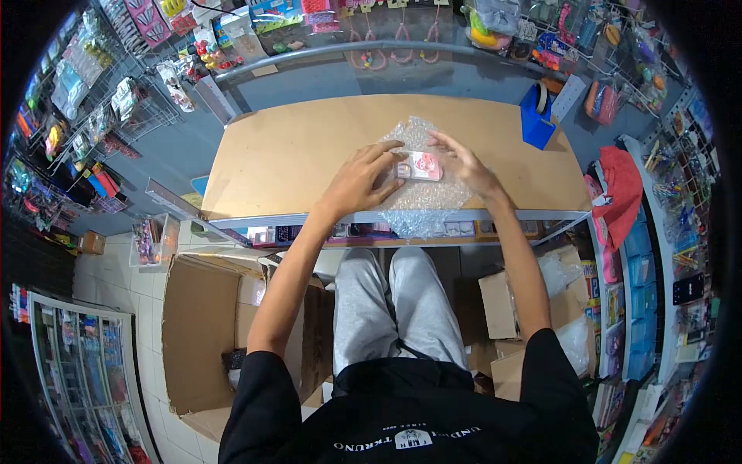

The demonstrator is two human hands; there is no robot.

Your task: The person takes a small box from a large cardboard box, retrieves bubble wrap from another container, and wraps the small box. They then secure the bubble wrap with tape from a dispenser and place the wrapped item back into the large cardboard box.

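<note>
A small flat pack with a pink and white face [420, 165] lies on a sheet of bubble wrap [421, 203] on the table. My left hand [362, 178] is at its left end, thumb and fingers curved and spread apart. The thumb tip is by the pack's lower left corner, and the fingertips rest near its upper left. To the right of the pack, my right hand [468, 168] is raised over the wrap, slightly blurred, with its fingers stretched out and apart. The wrap's near end hangs over the table's front edge.
The wooden table [286, 147] carries a blue tape dispenser [536, 116] at its back right. Below stand open cardboard boxes [197, 332] on the left and more boxes [502, 305] on the right. Racks of hanging goods surround the table, and a red cloth [621, 193] hangs at right.
</note>
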